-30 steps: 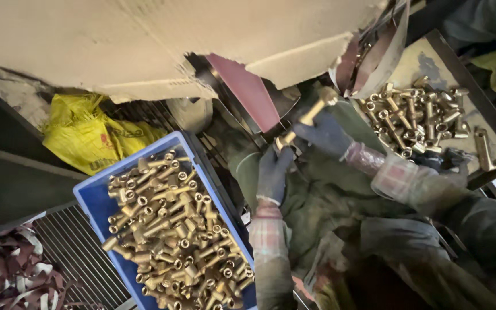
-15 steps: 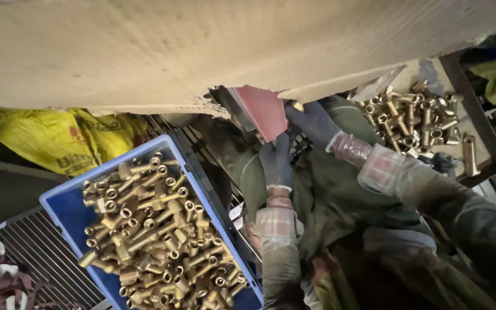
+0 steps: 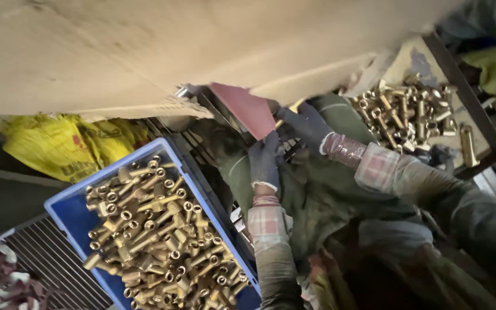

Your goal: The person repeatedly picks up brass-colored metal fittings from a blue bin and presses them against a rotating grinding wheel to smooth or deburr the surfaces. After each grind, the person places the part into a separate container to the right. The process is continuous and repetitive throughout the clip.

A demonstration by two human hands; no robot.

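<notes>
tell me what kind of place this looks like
Probably a small metalworking or polishing workshop: a blue crate heaped with brass fittings, another brass pile, and gloved hands working at a reddish abrasive belt.

gloved hands point(image 3: 285, 143) at red belt point(image 3: 245, 109), brass fittings crate point(image 3: 70, 201)

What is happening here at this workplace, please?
A person in dark gloves holds both hands up at a reddish-brown sanding belt under a sheet of cardboard. The right hand seems to hold a brass piece against the belt, and the left hand is beside it. A blue plastic crate of brass fittings lies at the left, and a loose pile of brass fittings at the right.
</notes>
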